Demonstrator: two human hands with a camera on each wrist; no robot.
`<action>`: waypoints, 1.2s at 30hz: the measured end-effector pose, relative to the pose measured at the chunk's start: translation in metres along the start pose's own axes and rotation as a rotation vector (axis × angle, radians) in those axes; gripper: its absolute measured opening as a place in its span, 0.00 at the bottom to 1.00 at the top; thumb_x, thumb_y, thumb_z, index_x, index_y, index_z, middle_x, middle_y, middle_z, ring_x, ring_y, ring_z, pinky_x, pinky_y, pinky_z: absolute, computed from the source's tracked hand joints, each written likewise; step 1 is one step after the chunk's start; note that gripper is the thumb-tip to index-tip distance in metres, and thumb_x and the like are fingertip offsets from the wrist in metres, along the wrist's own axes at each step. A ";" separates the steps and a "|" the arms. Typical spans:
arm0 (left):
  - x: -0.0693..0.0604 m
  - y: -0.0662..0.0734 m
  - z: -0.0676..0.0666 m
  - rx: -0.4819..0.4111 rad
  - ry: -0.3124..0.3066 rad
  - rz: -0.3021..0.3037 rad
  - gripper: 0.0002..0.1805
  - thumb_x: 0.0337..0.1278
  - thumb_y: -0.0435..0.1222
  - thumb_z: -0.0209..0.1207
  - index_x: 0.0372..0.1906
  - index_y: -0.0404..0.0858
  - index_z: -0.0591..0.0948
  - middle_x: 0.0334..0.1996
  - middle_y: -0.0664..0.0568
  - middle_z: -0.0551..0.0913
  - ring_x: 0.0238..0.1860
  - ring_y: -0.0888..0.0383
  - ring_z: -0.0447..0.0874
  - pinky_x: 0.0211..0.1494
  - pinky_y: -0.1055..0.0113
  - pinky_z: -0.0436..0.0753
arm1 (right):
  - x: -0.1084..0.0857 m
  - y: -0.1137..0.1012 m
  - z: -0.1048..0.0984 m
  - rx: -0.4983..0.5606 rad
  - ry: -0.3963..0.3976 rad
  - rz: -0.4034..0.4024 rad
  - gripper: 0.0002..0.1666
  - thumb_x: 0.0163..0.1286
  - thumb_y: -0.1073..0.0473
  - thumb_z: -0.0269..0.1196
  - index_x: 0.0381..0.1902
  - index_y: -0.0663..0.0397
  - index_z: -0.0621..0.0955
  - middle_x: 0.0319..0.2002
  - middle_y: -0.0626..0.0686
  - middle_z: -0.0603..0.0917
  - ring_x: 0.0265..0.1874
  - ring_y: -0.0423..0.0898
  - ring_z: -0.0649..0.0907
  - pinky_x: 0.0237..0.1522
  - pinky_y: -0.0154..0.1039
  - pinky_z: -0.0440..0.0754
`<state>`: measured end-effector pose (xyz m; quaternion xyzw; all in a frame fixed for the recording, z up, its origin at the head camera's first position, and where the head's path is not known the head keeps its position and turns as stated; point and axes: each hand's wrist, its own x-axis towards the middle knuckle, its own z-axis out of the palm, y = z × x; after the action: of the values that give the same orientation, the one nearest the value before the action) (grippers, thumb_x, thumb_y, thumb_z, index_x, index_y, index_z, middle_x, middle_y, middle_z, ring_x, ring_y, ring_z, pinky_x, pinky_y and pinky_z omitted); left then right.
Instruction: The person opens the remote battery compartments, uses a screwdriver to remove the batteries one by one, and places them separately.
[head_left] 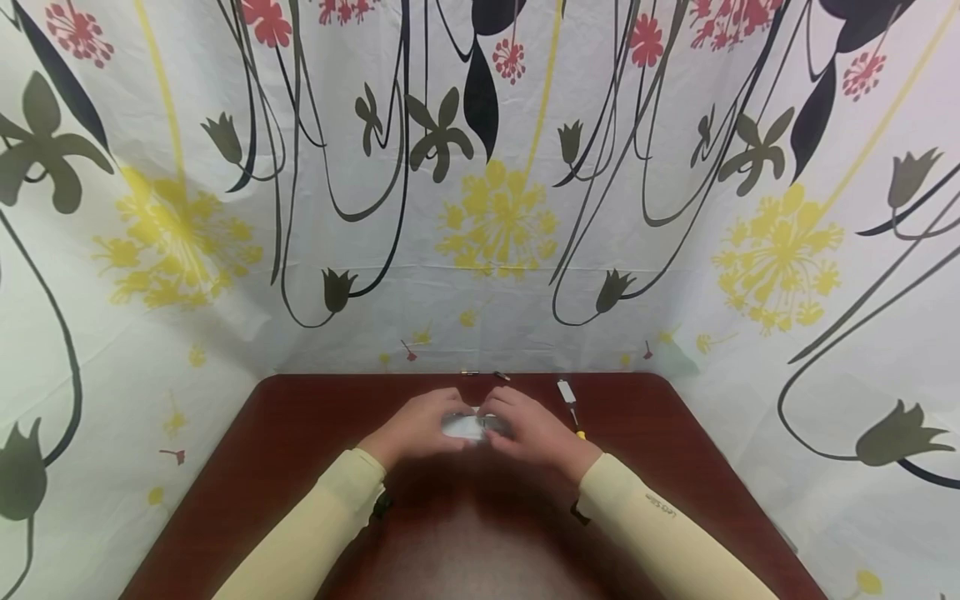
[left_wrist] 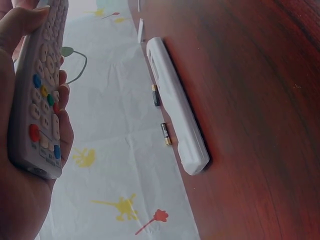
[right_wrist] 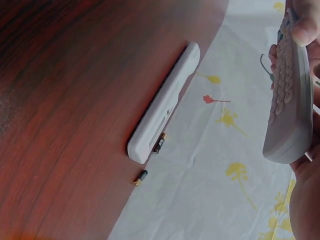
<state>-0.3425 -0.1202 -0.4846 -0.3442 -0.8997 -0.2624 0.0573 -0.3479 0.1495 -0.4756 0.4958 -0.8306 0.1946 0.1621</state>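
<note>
Above table (head_left: 480, 550): remote (left_wrist: 42, 100) held up btwn both hands, clear of the surface; pale body, rows of light btns plus red, blue, yellow & green ones.
L hand (head_left: 420, 425): curled round one end of remote, thumb up by its btn face, fingers wrapped behind; firm closed grip, no gap seen.
R hand (head_left: 532, 425): has the other end, thumb along the edge, also closed on it; some fingers hidden, exact lie can't tell.
White bar (left_wrist: 177, 107): long, slim, flat on table beyond remote, apart from both hands in wrist views; recess in its side nr one end. Exact type can't tell.
Batteries: two, lying nr table's far edge, just beyond bar & apart from each other; 1st battery (left_wrist: 155, 95) & 2nd battery (left_wrist: 165, 134) both dark w/ gold-coloured part.
R side of table: white piece (head_left: 566, 391) nr far edge; thin rod w/ yellow end (head_left: 581, 435) runs from it twd person. Joined or just touching, can't tell.
Sleeves: pale yellow both; R sleeve (head_left: 645, 517) has small dark lettering.
Backdrop: white cloth (head_left: 450, 333), yellow/red/grey/black floral print, hangs round table.
</note>
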 end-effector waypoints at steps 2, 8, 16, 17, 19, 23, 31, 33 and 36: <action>0.000 0.000 0.000 0.000 -0.001 0.000 0.21 0.62 0.54 0.78 0.57 0.55 0.90 0.44 0.66 0.78 0.43 0.63 0.78 0.46 0.64 0.82 | 0.000 0.000 0.000 -0.001 -0.001 -0.001 0.12 0.76 0.55 0.72 0.54 0.45 0.85 0.49 0.41 0.80 0.47 0.40 0.77 0.49 0.39 0.83; 0.000 0.001 0.001 0.008 -0.008 -0.004 0.21 0.62 0.54 0.78 0.56 0.55 0.90 0.44 0.65 0.78 0.43 0.63 0.78 0.46 0.64 0.81 | -0.001 0.001 0.000 -0.005 0.006 -0.020 0.10 0.75 0.57 0.72 0.52 0.46 0.87 0.46 0.42 0.79 0.45 0.41 0.77 0.46 0.39 0.82; -0.001 0.000 0.002 0.035 -0.018 0.007 0.21 0.62 0.54 0.77 0.57 0.54 0.90 0.43 0.64 0.77 0.41 0.62 0.77 0.44 0.65 0.80 | 0.000 -0.001 -0.001 -0.008 -0.005 -0.017 0.08 0.75 0.58 0.74 0.50 0.47 0.88 0.45 0.43 0.79 0.44 0.41 0.77 0.46 0.40 0.82; -0.001 0.000 0.002 0.031 -0.015 0.012 0.21 0.62 0.54 0.77 0.57 0.54 0.90 0.43 0.64 0.77 0.41 0.62 0.77 0.44 0.65 0.80 | 0.000 -0.001 -0.001 -0.006 -0.003 -0.016 0.08 0.75 0.58 0.74 0.50 0.47 0.88 0.45 0.43 0.79 0.44 0.41 0.77 0.46 0.39 0.82; 0.000 0.000 0.003 0.031 -0.015 0.017 0.21 0.62 0.54 0.77 0.57 0.54 0.90 0.43 0.64 0.77 0.42 0.62 0.77 0.44 0.65 0.80 | 0.000 0.000 0.000 -0.002 0.012 -0.024 0.08 0.75 0.59 0.73 0.50 0.47 0.88 0.45 0.44 0.80 0.45 0.42 0.78 0.46 0.39 0.82; -0.001 0.000 0.005 0.039 -0.033 0.016 0.21 0.64 0.54 0.77 0.58 0.54 0.90 0.44 0.64 0.77 0.42 0.62 0.77 0.45 0.65 0.80 | 0.000 0.001 0.002 0.020 0.051 -0.055 0.08 0.75 0.60 0.73 0.50 0.50 0.89 0.45 0.45 0.81 0.44 0.43 0.80 0.45 0.40 0.83; -0.001 0.000 0.006 0.046 -0.034 0.005 0.22 0.64 0.55 0.77 0.59 0.54 0.89 0.43 0.64 0.78 0.43 0.62 0.77 0.46 0.64 0.80 | 0.000 0.000 -0.001 0.026 0.035 0.029 0.08 0.78 0.56 0.72 0.52 0.47 0.88 0.46 0.42 0.80 0.42 0.41 0.79 0.41 0.36 0.83; 0.000 0.000 0.006 0.046 -0.036 0.007 0.22 0.64 0.56 0.77 0.58 0.54 0.89 0.43 0.64 0.77 0.43 0.62 0.77 0.46 0.65 0.80 | -0.001 -0.001 -0.002 0.028 0.026 0.057 0.08 0.79 0.55 0.72 0.52 0.47 0.88 0.47 0.42 0.80 0.41 0.41 0.79 0.41 0.35 0.83; 0.000 0.001 0.006 0.049 -0.039 0.004 0.22 0.65 0.56 0.76 0.58 0.54 0.90 0.43 0.64 0.78 0.43 0.62 0.77 0.46 0.65 0.80 | -0.001 -0.001 -0.003 0.012 0.026 0.101 0.08 0.79 0.55 0.71 0.53 0.45 0.87 0.47 0.41 0.80 0.40 0.40 0.80 0.39 0.34 0.83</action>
<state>-0.3419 -0.1168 -0.4890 -0.3497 -0.9060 -0.2336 0.0489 -0.3464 0.1514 -0.4738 0.4515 -0.8514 0.2138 0.1598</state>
